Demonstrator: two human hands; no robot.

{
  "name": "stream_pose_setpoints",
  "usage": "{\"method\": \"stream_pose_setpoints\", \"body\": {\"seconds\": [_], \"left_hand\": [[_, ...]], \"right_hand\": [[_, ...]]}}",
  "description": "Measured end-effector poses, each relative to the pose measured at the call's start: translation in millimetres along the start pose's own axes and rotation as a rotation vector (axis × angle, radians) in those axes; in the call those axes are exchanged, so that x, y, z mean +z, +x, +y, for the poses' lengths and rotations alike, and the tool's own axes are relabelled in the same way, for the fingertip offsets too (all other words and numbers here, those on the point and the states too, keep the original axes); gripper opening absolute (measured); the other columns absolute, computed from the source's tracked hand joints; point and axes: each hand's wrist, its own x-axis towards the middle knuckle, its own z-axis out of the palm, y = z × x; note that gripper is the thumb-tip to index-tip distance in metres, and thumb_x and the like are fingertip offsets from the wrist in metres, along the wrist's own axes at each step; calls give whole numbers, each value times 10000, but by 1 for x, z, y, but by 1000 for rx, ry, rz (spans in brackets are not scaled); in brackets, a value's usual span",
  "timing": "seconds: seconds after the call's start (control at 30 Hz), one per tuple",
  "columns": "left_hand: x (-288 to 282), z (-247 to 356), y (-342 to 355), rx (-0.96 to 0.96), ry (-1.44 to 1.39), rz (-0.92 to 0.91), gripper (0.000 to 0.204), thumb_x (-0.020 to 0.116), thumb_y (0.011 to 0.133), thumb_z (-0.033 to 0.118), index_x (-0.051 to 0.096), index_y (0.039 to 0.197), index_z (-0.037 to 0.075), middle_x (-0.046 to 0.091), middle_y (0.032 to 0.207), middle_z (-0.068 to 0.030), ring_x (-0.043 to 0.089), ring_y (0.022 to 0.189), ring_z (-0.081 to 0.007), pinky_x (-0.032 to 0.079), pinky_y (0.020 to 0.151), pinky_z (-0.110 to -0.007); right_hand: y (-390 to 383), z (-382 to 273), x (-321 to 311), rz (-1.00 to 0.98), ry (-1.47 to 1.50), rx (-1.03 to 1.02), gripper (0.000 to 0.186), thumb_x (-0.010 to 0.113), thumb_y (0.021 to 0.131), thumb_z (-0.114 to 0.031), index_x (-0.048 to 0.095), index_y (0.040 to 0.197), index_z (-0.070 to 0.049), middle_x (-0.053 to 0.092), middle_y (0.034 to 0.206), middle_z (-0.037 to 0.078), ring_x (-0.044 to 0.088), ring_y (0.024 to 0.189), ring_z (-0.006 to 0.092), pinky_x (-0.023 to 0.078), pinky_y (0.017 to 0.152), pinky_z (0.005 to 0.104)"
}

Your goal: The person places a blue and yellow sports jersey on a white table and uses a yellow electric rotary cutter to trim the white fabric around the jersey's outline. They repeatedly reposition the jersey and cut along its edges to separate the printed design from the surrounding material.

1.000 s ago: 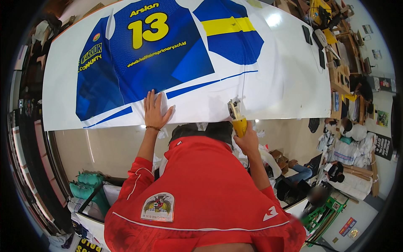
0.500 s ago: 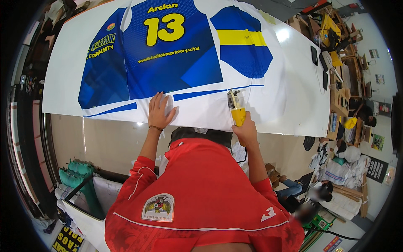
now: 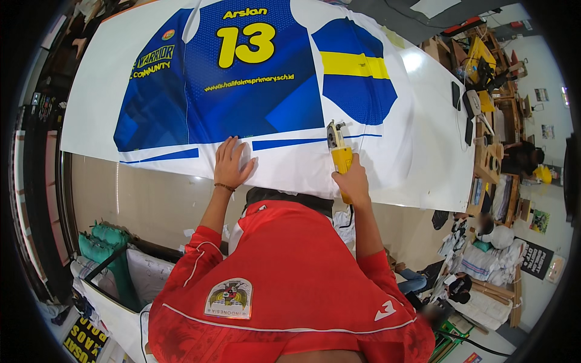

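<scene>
My left hand (image 3: 233, 162) lies spread on printed fabric at the lower edge of the large blue panel (image 3: 254, 106), which bears yellow lettering and a number. My right hand (image 3: 352, 179) grips a yellow electric cutter (image 3: 342, 158), whose metal head is near that panel's lower right corner. A blue sleeve piece (image 3: 357, 94) with a yellow band lies to the right, above thin blue strips (image 3: 284, 142) on the white fabric. Another blue panel (image 3: 148, 115) is printed at the left. All lie on a white table (image 3: 88, 118).
Phones (image 3: 456, 95) and cords lie at the table's right edge. Wooden shelving (image 3: 484, 151) with clutter stands beyond. A co-worker (image 3: 523, 157) is at the far right; another person's legs (image 3: 411, 281) show lower right. Green bundles (image 3: 100, 254) sit lower left.
My right hand with the cutter has moved forward, nearer the blue panel's corner. My left hand stays on the fabric. The view has shifted slightly, so the fabric appears lower and further right.
</scene>
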Motion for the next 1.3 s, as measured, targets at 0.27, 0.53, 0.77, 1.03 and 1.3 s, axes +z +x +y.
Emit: {"method": "stream_pose_setpoints", "body": {"seconds": [0.27,0.53,0.77,1.03,1.3], "left_hand": [[-3,3,2,-16,20,12,482,797,837,312,688,1228,52,573,1421,-195,504,1359,-391,395,1141,-517],[-1,2,1,-25,14,24,486,796,837,311,682,1234,55,579,1412,-193,512,1349,-394,402,1135,-522],[-3,2,2,-21,15,24,487,805,826,302,683,1224,48,584,1399,-193,519,1339,-394,411,1128,-521],[-4,3,3,-22,-3,32,491,807,819,277,670,1234,52,571,1414,-195,510,1353,-402,412,1132,-520],[-3,0,3,-41,-24,24,473,801,818,295,680,1199,43,575,1400,-188,506,1361,-386,415,1129,-511]], "right_hand": [[20,-11,-2,12,-42,-6,679,779,714,-289,488,1263,-16,711,1066,323,694,995,509,564,855,547],[39,-22,-6,-3,-43,-33,688,780,721,-283,453,1282,-57,705,1094,291,686,1038,499,559,884,577],[67,-37,-9,-12,-88,-41,698,780,723,-284,453,1284,-28,707,1107,290,689,1053,486,566,890,558],[101,-60,-15,-6,-65,-70,690,779,726,-289,458,1275,-22,697,1139,284,691,1084,465,568,916,532],[139,-93,-24,-33,-102,-24,685,786,729,-300,469,1278,-40,695,1175,249,696,1101,439,567,936,515]]}}
